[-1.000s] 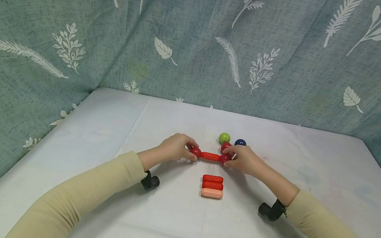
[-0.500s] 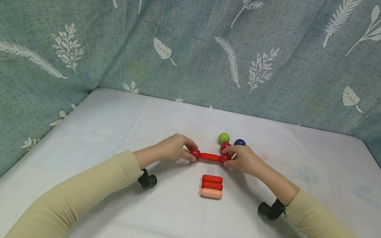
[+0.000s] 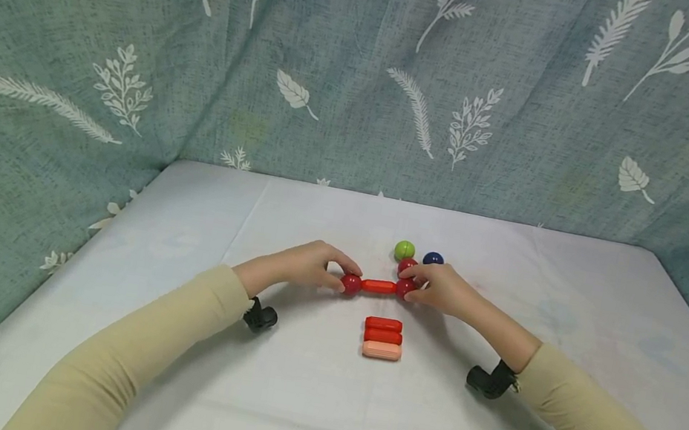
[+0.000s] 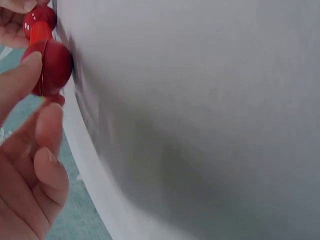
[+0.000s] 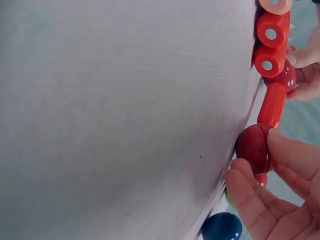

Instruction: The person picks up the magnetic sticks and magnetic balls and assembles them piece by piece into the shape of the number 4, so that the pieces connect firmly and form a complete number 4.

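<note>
My left hand pinches a red ball between thumb and fingers. At the other end of a red ribbed rod, my right hand pinches a second red ball. The rod lies in line between the two balls, its ends right against them. In the right wrist view the near ball shows a seam around its middle. White dots mark the far ball. A third red ball sits just behind the right-hand one, partly covered by my right fingers.
A green ball and a dark blue ball stand behind the right hand. Nearer me lie two red rods and a salmon rod side by side, with metal discs in their ends. A white cloth covers the table.
My left hand has shifted slightly towards me and to the left with its red ball, and the rod's left end has come along. The right hand has stayed nearly still.
</note>
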A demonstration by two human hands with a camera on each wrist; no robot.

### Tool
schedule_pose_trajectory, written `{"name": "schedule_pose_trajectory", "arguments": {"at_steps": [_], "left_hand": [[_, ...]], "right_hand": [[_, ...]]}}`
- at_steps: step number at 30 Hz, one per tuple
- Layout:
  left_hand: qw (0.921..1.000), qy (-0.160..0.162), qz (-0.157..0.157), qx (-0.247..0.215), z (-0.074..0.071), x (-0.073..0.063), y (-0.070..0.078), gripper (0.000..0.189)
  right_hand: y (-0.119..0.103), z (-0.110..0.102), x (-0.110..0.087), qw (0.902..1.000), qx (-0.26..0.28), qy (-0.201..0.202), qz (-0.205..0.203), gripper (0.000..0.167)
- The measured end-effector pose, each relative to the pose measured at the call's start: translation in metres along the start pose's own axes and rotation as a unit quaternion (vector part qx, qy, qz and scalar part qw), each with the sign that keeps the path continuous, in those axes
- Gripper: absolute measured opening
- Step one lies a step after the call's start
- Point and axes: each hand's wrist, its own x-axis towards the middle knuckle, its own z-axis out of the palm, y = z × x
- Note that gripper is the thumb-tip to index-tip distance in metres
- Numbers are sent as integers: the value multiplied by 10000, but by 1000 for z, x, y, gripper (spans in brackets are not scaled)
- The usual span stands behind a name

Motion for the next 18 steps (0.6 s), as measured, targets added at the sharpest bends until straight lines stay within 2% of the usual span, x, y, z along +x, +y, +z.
{"name": "schedule_pose_trajectory", "arguments": {"at_steps": [4, 10, 18], "left_hand": [[9997, -221, 114, 15, -4, 2, -1, 38], [9984, -546, 33, -165, -6, 5, -1, 37], [9988, -446, 152, -143, -4, 3, -1, 35]], "right_hand": [[0, 0, 0, 10000, 62, -26, 65, 36], [0, -1, 0, 9998, 100, -58, 138, 37], [2, -2, -1, 9999, 122, -83, 52, 40]]}}
